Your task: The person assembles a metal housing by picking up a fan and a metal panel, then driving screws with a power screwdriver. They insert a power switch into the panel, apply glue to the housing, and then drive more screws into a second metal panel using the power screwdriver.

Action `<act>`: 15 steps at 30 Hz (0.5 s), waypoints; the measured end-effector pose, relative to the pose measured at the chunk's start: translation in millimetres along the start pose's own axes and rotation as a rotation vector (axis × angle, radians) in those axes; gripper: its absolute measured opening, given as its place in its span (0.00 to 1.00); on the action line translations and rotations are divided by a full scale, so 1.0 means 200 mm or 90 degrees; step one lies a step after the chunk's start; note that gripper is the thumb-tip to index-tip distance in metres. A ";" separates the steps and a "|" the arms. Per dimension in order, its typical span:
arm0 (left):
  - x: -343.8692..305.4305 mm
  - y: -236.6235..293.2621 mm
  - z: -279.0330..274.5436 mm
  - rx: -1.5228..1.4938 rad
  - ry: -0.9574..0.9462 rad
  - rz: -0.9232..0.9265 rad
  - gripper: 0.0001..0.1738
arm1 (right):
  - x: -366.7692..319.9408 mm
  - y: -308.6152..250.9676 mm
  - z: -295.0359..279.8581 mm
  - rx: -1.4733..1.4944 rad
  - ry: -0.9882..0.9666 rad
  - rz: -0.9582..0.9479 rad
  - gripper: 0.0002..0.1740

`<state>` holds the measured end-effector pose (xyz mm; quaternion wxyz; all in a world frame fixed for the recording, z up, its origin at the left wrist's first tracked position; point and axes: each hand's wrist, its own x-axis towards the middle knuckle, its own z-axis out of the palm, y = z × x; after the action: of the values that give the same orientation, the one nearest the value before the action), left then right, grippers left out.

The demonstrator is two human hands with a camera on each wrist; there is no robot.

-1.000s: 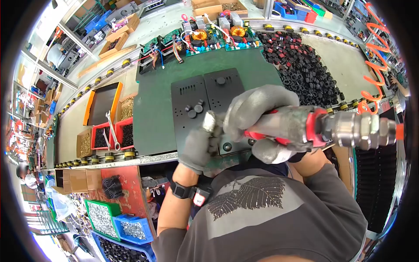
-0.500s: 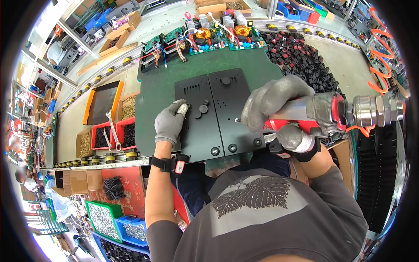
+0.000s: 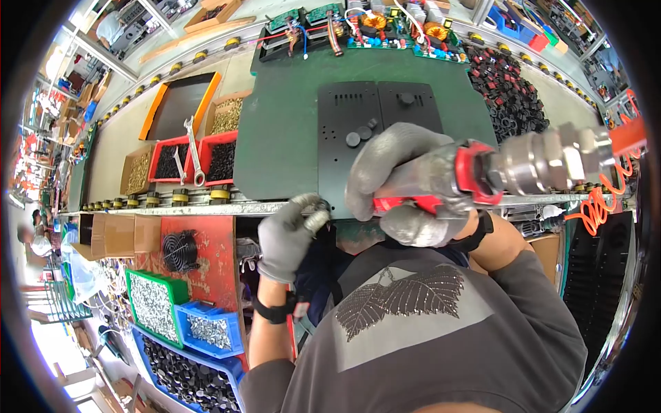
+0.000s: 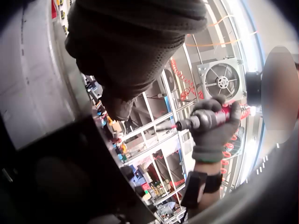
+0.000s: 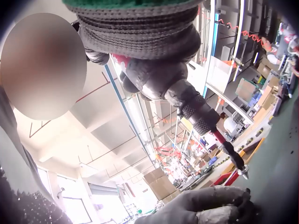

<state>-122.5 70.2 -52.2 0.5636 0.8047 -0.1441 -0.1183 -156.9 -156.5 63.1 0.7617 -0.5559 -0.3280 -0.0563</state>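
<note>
My gloved right hand (image 3: 403, 182) grips a red and grey power screwdriver (image 3: 441, 172). In the right wrist view its bit (image 5: 229, 148) slants down with a shiny screw (image 5: 244, 172) at the tip; the hand hides that end in the head view. Two black perforated panels (image 3: 332, 165) lie side by side on the green board (image 3: 275, 138). At the lower left corner of the left panel, my gloved left hand (image 3: 286, 234) pinches a small dark piece (image 3: 323, 205), partly covered by the fingers. Several small black round pieces (image 3: 353, 140) sit on the panels.
Circuit boards (image 3: 375, 31) line the board's far edge, with a heap of black and red parts (image 3: 509, 96) right of them. Red bins (image 3: 162, 165) and a wrench (image 3: 193, 151) are at left. An orange coiled hose (image 3: 592, 213) hangs at right.
The left hand has gone from the left panel's upper left edge to its lower left corner. The right hand has brought the screwdriver lower and to the left. The head view has shifted.
</note>
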 end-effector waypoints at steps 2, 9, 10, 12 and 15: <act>-0.07 -0.02 0.05 0.059 0.030 0.062 0.21 | 0.01 0.07 0.05 -0.042 0.005 0.000 0.10; -0.05 -0.07 0.10 0.206 0.156 0.186 0.15 | 0.09 0.22 0.17 -0.233 0.049 0.027 0.15; -0.05 -0.06 0.11 0.202 0.159 0.186 0.15 | 0.09 0.23 0.17 -0.177 0.057 0.095 0.14; -0.06 -0.05 0.11 0.145 0.162 0.169 0.15 | 0.09 0.27 0.17 -0.124 0.065 0.165 0.14; -0.06 -0.15 0.12 0.109 0.144 0.160 0.16 | 0.09 0.35 0.15 -0.198 0.079 0.078 0.14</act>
<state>-138.9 62.7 -88.7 0.5158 0.8336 -0.1890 0.0574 -124.9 -98.9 20.9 0.6876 -0.6812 -0.2331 -0.0944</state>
